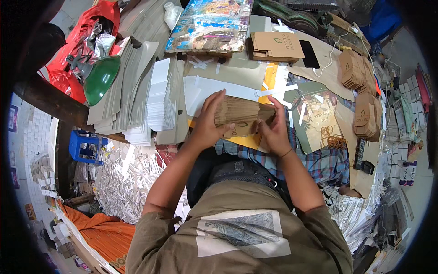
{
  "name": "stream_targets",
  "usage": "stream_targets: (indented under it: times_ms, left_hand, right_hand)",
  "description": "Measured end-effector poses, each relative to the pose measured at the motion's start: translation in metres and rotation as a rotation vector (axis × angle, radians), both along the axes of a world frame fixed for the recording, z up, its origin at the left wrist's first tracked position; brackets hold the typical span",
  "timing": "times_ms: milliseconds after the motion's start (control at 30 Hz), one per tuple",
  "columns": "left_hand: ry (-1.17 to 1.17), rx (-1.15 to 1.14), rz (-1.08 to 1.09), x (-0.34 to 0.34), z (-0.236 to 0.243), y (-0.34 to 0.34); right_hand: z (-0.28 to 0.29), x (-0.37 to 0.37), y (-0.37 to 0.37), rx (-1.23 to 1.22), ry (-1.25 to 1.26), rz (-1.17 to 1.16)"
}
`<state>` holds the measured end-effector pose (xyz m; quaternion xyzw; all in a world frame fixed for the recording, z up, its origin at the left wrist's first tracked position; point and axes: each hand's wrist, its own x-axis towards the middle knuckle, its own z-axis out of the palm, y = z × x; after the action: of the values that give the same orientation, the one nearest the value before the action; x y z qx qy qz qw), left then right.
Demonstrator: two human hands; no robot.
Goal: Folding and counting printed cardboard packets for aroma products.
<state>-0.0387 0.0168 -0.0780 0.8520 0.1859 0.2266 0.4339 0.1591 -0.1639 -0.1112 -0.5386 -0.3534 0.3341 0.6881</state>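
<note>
My left hand grips the left end of a fanned stack of brown kraft paper pieces with dark print, its thumb on the front. Around the right end, my right hand holds the same stack, thumb bent against it and fingers reaching up behind. The stack is held over a white sheet and a yellow sheet on the work surface. White paper strips lie scattered near my right hand.
White sheet stacks lie left, near a green lamp shade. Behind are a paint-smeared board, kraft pieces and a phone. Right are kraft bundles and rubber bands. Paper shreds pile below.
</note>
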Motion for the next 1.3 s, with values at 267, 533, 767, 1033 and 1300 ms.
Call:
stream_targets:
  times_ms: [267,533,767,1033,1300]
  left_hand:
    - [0.073,0.139,-0.050,0.001,0.014,-0.007]
    - [0.068,0.099,0.039,-0.001,0.003,-0.005]
    - [0.092,0.025,0.070,-0.002,0.016,-0.005]
    - [-0.388,-0.498,0.177,0.017,0.023,-0.048]
    - [0.192,0.136,0.046,0.006,0.079,-0.013]
  right_hand:
    - [-0.023,-0.008,-0.017,-0.042,-0.232,-0.074]
    - [0.092,-0.009,-0.016,-0.380,-1.423,-0.276]
    - [0.096,-0.009,0.042,-0.428,-1.255,0.271]
    - [0.062,-0.022,0.034,0.072,0.160,0.093]
    - [0.021,-0.003,-0.017,-0.016,0.245,0.085]
